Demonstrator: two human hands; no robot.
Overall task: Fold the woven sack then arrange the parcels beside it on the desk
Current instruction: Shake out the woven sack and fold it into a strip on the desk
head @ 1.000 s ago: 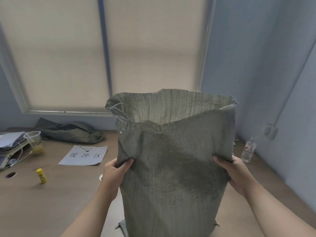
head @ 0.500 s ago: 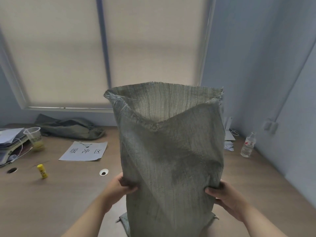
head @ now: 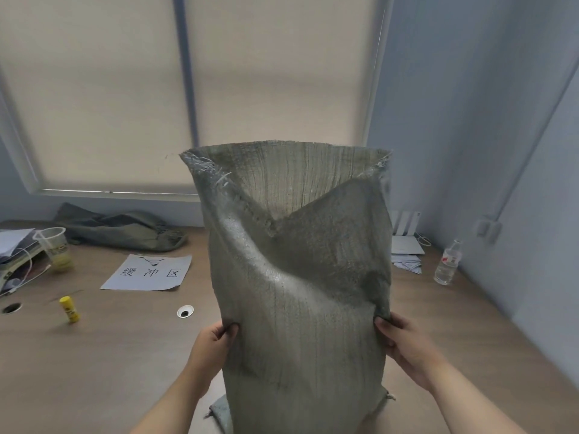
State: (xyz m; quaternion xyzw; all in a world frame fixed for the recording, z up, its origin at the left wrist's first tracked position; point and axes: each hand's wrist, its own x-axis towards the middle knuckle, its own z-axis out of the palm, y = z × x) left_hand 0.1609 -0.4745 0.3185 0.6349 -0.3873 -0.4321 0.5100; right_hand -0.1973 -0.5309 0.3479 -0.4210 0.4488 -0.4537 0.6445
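Woven sack (head: 297,292) stood upright on the desk (head: 94,355), mouth uppermost and gaping, the near lip sagging into a V while the far lip stands tall. Left hand (head: 213,346) and right hand (head: 407,346) each pinch a side edge at about mid-height, fingers closed on the cloth, thumbs toward the viewer; gripping opposite edges draws the fabric taut across its width, presumably so the two walls can be flattened together before the first fold. The sack's bottom corners rest on the desk close to the person. No parcels can be made out; whether any remain inside is hidden. Well to the left lie a printed sheet (head: 150,272), a glue stick (head: 69,309) and a plastic cup (head: 54,249); a crumpled second sack (head: 122,228) sits under the window, and a water bottle (head: 447,264) stands apart at right. Folding appears not yet begun.
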